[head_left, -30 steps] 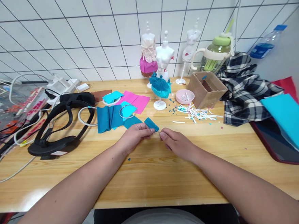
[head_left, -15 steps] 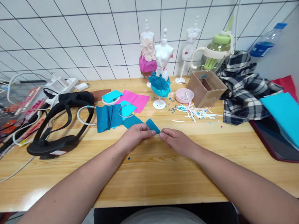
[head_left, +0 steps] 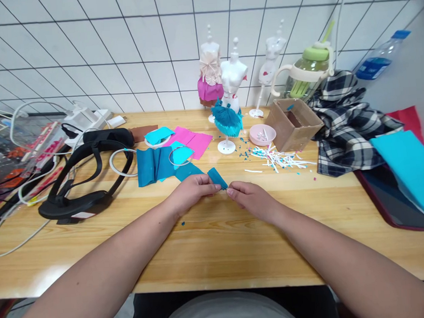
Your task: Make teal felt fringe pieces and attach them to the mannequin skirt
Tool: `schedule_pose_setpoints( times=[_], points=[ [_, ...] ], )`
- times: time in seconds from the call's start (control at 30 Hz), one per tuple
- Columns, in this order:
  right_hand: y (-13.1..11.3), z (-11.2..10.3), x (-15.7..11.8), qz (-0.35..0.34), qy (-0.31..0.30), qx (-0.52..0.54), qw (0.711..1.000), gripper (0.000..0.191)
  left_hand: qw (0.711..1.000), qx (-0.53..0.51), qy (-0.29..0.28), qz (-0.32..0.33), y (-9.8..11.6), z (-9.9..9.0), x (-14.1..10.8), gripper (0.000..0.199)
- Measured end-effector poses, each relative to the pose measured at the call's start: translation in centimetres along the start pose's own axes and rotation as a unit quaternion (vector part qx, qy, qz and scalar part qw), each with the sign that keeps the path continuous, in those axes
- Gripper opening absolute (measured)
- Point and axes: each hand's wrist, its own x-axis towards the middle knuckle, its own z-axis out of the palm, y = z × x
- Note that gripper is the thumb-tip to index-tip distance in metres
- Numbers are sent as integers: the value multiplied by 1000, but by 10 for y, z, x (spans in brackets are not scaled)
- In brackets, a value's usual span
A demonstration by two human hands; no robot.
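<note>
My left hand pinches a small folded strip of teal paper just above the wooden table. My right hand meets it from the right, fingertips closed at the strip's near corner; whether it holds something thin there is too small to tell. Behind the hands lie a larger teal sheet and pink sheets. A white mini mannequin with a teal ruffled skirt stands further back.
A black headset and cables lie at the left. Paper scraps, a pink dish and a cardboard box sit at the right, beside a plaid cloth, a green jug and a teal sheet.
My right hand has closed the small gap and now touches the teal strip's corner. The left hand stays put with the strip.
</note>
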Motion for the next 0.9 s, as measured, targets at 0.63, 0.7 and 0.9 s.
schedule_pose_setpoints(
  times=[0.63,0.7,0.9],
  points=[
    [-5,3,-3,23,-11,-13,1000,31,988,-151,11,-4,3,4,1,31],
    [-7,6,-4,20,-18,-8,1000,27,987,-157,12,-9,4,4,1,31],
    [-5,11,-4,0,-6,12,1000,23,987,-158,9,-8,3,5,1,30]
  ],
)
